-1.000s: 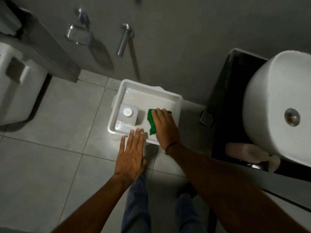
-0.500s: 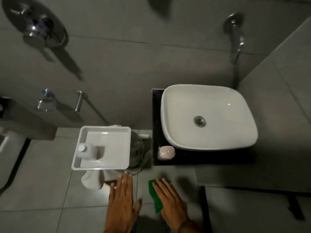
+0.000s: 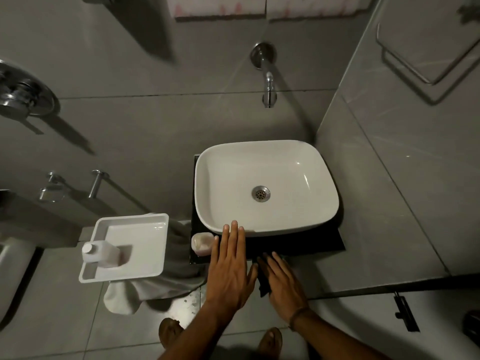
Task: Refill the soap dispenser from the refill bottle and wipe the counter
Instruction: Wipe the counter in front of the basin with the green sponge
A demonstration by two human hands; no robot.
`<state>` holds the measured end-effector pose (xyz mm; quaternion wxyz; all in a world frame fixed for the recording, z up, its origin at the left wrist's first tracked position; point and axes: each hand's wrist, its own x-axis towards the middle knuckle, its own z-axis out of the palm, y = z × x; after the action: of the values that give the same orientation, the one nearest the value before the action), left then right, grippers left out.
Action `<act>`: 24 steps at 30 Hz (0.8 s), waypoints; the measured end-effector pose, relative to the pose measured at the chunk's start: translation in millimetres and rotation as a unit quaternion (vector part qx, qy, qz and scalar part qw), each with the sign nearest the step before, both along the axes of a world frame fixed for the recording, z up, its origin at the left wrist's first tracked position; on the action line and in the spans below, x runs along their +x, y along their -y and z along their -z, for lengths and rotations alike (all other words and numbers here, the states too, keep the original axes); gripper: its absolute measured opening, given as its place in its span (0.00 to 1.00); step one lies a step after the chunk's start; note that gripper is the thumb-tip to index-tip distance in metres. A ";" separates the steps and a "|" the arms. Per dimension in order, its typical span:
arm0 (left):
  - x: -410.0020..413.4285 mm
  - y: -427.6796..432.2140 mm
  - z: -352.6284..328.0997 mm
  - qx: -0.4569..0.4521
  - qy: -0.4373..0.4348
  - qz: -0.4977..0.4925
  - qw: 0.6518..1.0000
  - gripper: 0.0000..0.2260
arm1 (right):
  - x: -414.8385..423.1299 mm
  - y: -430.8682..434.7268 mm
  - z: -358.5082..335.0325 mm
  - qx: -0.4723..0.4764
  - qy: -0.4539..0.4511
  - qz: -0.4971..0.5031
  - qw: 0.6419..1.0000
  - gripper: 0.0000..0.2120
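My left hand [image 3: 230, 266] lies flat with fingers spread over the front of the black counter [image 3: 311, 242], its fingertips at the rim of the white basin [image 3: 265, 183]. My right hand [image 3: 281, 279] holds a dark green cloth [image 3: 262, 284] at the counter's front edge. A pale pink soap dispenser [image 3: 201, 244] lies on the counter's left corner, just left of my left hand. The white refill bottle [image 3: 100, 254] with its white cap stands in a white tray [image 3: 145, 237] to the left.
A wall tap [image 3: 267, 81] juts out above the basin. A white towel [image 3: 145, 289] hangs under the tray. A toilet [image 3: 10, 271] is at the far left. My feet [image 3: 168, 332] stand on the grey tiled floor.
The view has swung up and right from the tray to the basin. Both hands moved from the tray to the counter's front, the right still carrying the cloth.
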<state>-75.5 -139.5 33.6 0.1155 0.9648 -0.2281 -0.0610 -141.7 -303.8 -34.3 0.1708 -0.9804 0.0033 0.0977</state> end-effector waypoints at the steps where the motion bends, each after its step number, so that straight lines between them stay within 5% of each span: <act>1: 4.0 3.8 2.6 0.017 -0.009 0.001 1.000 0.38 | 3.6 1.3 1.1 0.004 -0.002 -0.002 1.000 0.37; 6: 16.4 1.9 18.8 0.085 -0.038 -0.007 0.996 0.39 | 26.4 -7.7 8.9 -0.002 -0.002 -0.016 1.000 0.34; 14: 18.4 -3.5 27.5 0.068 -0.027 0.009 0.997 0.39 | 51.4 -34.2 24.2 0.029 0.045 -0.015 0.998 0.37; 18: 18.7 -6.5 27.4 0.058 -0.027 0.013 0.998 0.38 | 43.0 -24.7 28.6 0.011 0.052 -0.038 0.998 0.47; 24: 19.2 -8.3 24.1 0.042 -0.042 0.016 0.998 0.44 | 50.1 -8.7 39.5 -0.034 -0.014 -0.010 0.999 0.35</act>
<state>-56.3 -131.3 9.4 0.0831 0.9618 -0.2353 -0.1125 -91.6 -295.2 -73.8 0.1368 -0.9842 -0.0013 0.1128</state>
